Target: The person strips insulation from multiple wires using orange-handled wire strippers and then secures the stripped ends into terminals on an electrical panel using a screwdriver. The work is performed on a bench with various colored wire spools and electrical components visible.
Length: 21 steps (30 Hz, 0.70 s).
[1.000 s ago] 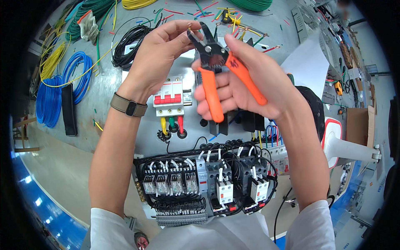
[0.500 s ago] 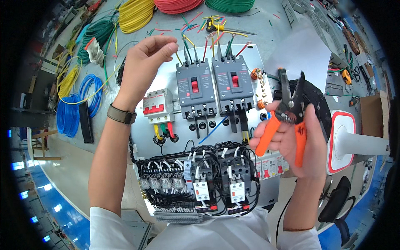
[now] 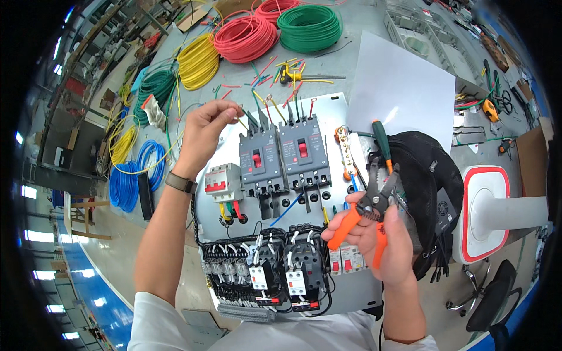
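My left hand is closed, its thumb and forefinger pinching a thin yellow wire beside the upper left corner of a grey circuit breaker. A length of the yellow wire also trails from the hand toward the coils at left. In my right hand is a wire stripper with orange handles and dark jaws, pointing up and away. A second grey breaker with a red switch stands alongside the first. Short coloured wires rise from the tops of both. A smaller white breaker sits below my left wrist.
Wired relays and contactors fill the near part of the metal mounting plate. Red, green and yellow wire coils lie at the back. A black bag and green-handled screwdriver are at right.
The whole view has shifted. The stripper's jaws have come closer together in my right hand, which is lower. My left hand keeps its place near the breaker's top.
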Motion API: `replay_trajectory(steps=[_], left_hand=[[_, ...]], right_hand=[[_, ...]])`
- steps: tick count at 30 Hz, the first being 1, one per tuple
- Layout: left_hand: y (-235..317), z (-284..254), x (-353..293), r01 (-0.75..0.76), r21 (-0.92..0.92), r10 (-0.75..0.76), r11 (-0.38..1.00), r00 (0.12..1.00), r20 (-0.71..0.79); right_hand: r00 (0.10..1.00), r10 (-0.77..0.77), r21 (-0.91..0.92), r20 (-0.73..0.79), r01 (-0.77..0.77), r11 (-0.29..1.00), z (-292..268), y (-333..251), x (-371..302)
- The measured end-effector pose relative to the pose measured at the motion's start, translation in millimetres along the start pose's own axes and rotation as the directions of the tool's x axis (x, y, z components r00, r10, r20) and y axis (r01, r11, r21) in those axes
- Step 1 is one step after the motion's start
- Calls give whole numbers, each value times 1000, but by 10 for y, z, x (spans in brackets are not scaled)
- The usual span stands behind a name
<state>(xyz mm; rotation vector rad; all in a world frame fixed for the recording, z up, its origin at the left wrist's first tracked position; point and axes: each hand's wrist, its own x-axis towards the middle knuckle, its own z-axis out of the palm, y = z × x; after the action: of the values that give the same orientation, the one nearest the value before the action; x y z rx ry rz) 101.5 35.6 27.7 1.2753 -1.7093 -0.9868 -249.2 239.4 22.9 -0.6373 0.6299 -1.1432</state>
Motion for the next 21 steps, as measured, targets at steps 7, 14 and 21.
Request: replay_trajectory(steps=[7, 14, 21], left_hand=[[-203, -146, 38, 82, -388, -31, 918, 990, 136], [-37, -217, 90, 140, -285, -90, 948, 979, 182], [352, -123, 75, 41, 55, -48, 998, 989, 138]], right_hand=[[999, -33, -84, 2, 33, 996, 17, 21, -5], [998, -64, -97, -12, 63, 993, 61, 10, -20], [995, -96, -53, -25, 95, 994, 28, 70, -3]])
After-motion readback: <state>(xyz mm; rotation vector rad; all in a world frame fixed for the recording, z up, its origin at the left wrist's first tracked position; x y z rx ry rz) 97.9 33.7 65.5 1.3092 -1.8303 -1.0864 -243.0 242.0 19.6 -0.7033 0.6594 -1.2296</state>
